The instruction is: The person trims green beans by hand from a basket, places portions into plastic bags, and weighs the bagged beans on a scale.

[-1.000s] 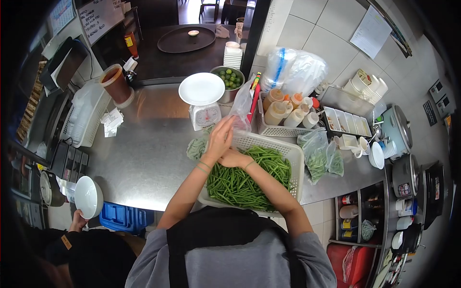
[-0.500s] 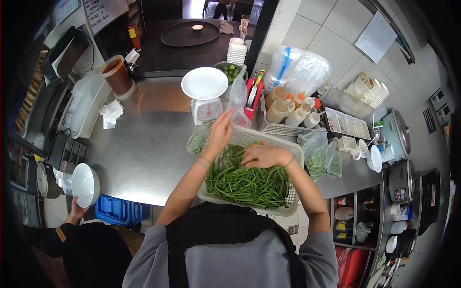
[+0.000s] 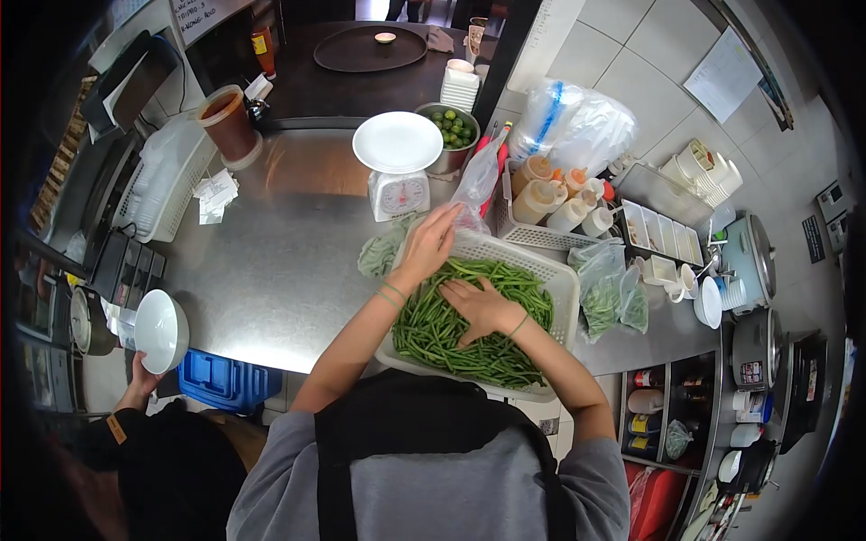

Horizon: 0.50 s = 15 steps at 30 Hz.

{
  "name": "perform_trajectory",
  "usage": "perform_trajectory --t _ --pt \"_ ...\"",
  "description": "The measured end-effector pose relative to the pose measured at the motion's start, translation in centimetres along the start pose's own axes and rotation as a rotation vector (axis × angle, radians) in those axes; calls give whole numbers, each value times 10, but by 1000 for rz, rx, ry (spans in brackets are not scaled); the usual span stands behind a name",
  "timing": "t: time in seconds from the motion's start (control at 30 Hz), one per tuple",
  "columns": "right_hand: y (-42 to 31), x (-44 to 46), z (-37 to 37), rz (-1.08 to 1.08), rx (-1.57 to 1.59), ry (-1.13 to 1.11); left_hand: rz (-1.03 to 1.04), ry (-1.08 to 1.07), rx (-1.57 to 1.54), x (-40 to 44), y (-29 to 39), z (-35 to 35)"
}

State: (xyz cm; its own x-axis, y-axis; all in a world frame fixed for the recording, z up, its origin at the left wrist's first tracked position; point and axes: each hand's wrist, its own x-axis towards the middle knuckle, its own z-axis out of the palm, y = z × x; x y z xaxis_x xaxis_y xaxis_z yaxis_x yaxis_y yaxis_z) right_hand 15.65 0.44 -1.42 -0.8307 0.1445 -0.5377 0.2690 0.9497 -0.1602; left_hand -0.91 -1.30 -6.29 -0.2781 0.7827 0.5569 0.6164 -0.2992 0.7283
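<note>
A white perforated plastic basket (image 3: 566, 311) full of long green beans (image 3: 451, 352) is right in front of me. My right hand (image 3: 481, 309) lies on the beans, palm down with its fingers spread. At the basket's far left corner is my left hand (image 3: 429, 242), its fingers stretched out beside a clear plastic bag (image 3: 476, 191). Whether those fingertips touch the bag, I cannot tell. A crumpled green cloth (image 3: 382, 250) lies just left of that hand. Behind it stands a white dial scale (image 3: 400, 196) with a white plate (image 3: 397, 142) on top.
A pot of small green citrus fruits (image 3: 454, 129) stands behind the scale. To the right are a crate of sauce bottles (image 3: 546, 194) and bagged greens (image 3: 600, 293). At left, another person's hand (image 3: 142, 374) holds a white bowl (image 3: 162, 332) near the steel counter (image 3: 262, 261).
My right hand has moved nearer over the beans and its fingers have spread. Beans now cover more of the basket's far end. The view has shifted slightly.
</note>
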Motion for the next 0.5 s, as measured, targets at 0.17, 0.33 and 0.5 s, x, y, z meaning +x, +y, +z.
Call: perform_trajectory --t 0.17,0.33,0.5 --pt "-28 -11 -7 -94 -190 510 21 33 -2 4 -1 0" --pt "-64 4 -12 -425 88 553 -39 -1 -61 5 2 -2" --pt "-37 32 14 -310 0 653 -68 -2 -87 4 0 -3"
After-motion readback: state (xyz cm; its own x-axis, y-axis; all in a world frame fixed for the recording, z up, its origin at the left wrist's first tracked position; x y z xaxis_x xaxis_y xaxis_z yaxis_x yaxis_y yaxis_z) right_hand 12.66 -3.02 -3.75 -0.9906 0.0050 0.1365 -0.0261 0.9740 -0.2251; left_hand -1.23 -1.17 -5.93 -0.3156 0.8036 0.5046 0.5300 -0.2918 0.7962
